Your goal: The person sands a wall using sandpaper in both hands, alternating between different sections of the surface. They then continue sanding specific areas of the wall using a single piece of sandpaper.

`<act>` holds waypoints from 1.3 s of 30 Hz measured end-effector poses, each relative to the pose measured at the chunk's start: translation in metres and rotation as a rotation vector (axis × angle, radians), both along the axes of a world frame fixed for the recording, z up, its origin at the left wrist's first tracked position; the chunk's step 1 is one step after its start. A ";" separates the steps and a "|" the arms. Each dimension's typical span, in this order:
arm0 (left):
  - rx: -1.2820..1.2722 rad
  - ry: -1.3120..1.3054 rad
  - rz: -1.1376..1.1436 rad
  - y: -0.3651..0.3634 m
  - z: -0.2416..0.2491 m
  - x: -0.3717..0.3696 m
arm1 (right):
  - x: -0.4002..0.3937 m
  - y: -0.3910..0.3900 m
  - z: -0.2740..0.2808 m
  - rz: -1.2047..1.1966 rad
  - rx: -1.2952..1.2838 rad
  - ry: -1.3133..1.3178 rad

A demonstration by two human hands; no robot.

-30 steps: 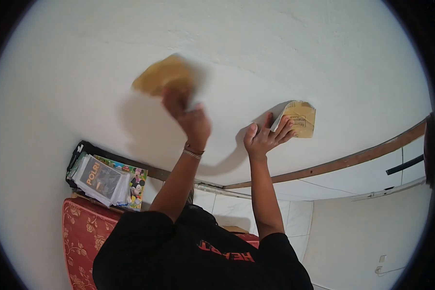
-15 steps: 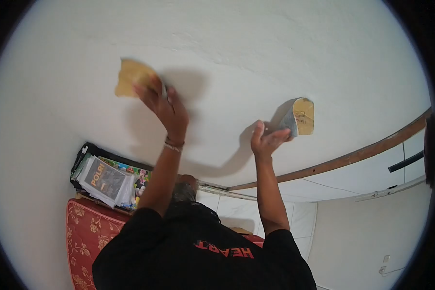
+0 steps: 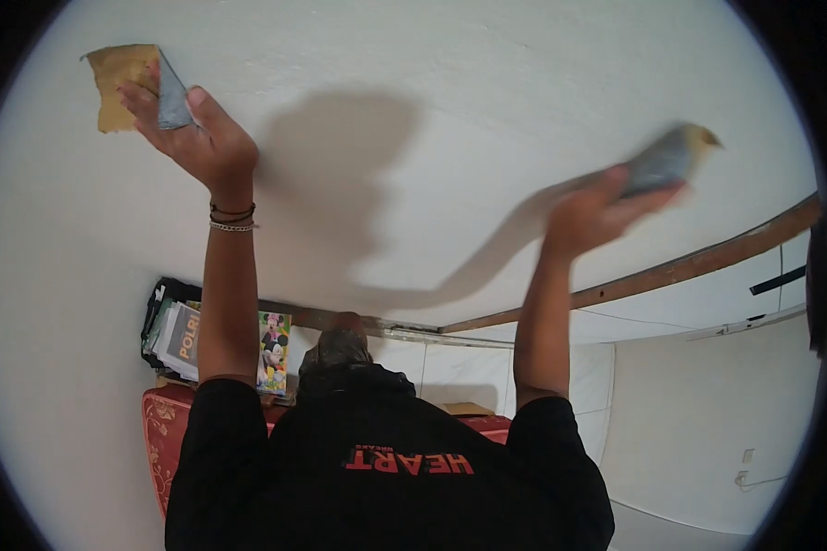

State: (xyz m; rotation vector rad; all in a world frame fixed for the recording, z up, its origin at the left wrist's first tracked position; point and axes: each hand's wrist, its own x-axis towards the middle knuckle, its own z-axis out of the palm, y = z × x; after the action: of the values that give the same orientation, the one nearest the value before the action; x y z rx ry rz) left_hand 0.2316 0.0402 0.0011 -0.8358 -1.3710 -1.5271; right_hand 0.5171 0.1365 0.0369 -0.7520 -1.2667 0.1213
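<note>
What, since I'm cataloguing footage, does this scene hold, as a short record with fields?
left hand: holds bent sandpaper sheet, tan and grey faces showing
right hand: holds second sandpaper piece, blurred
surface: white wall; exact contact unclear
worn: black HEART T-shirt; dark and silver bracelets
lower left: POLRI papers, Mickey Mouse cover, red floral upholstery

The left hand point(image 3: 202, 150), bracelets point(image 3: 232, 223) at its wrist, has its fingers over a tan sheet point(image 3: 115, 78) with a grey folded flap, at the white wall point(image 3: 487, 119); the right hand point(image 3: 586, 217) (blurred) holds a second sheet point(image 3: 660, 165), mostly grey side showing; a shadow point(image 3: 340, 174) falls between them; a wooden strip point(image 3: 698, 268) runs below the right hand; papers point(image 3: 189, 340) marked "POLRI" sit above a red floral cushion point(image 3: 161, 422).
</note>
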 end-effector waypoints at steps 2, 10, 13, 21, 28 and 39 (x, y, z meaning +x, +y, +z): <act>-0.002 0.001 -0.001 -0.001 0.000 0.001 | 0.012 0.023 -0.108 -0.170 0.404 -0.803; 0.112 0.042 -0.082 0.002 -0.006 -0.004 | 0.028 -0.001 -0.256 0.625 0.265 -1.498; -0.082 0.082 0.021 -0.003 -0.004 0.001 | 0.008 0.014 -0.115 0.012 0.552 -1.107; 0.052 0.157 -0.071 0.002 -0.010 -0.011 | -0.028 0.014 -0.075 -0.099 0.474 -0.824; -0.085 0.194 0.022 -0.002 -0.017 -0.020 | -0.036 -0.020 -0.270 0.667 0.430 -1.464; -0.094 0.188 0.049 -0.002 -0.022 -0.024 | -0.088 -0.027 -0.030 0.031 0.325 -0.794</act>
State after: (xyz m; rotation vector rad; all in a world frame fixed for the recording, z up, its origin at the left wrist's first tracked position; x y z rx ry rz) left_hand 0.2076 0.0382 -0.0209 -0.9713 -1.3221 -1.3199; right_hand 0.4292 0.1097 0.0068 -0.5013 -1.9887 -0.3901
